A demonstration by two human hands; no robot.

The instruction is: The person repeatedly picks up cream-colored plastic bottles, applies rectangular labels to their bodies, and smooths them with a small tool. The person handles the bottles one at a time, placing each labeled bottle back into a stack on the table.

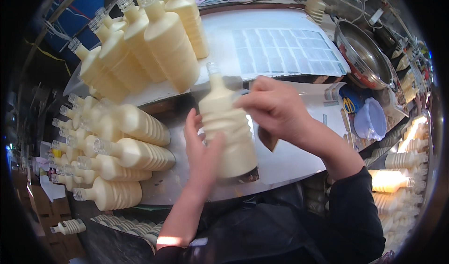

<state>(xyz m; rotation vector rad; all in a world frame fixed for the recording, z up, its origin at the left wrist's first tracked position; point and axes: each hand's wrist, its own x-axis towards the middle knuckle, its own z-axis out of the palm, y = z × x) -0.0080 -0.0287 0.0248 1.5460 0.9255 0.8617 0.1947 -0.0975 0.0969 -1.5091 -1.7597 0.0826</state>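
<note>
A cream ribbed bottle point(228, 142) with a clear threaded neck stands in front of me, slightly tilted. My left hand point(204, 147) holds its left side, the thumb across the front and the fingers behind; motion blurs this hand. Close to the bottle's right shoulder, my right hand point(276, 107) is closed in a pinch. A pale, thin bit shows at its fingertips, too blurred to name. Below that palm juts a brown pointed piece point(268, 139), its upper part hidden by the hand.
Cream bottles stand at the back left point(170, 44), and more lie stacked at the left point(135, 154). A sheet of pale labels point(290, 51) lies on the white board point(220, 25). At the right are a metal pan point(365, 48), yellow-handled scissors point(348, 106) and a lilac bucket point(370, 120).
</note>
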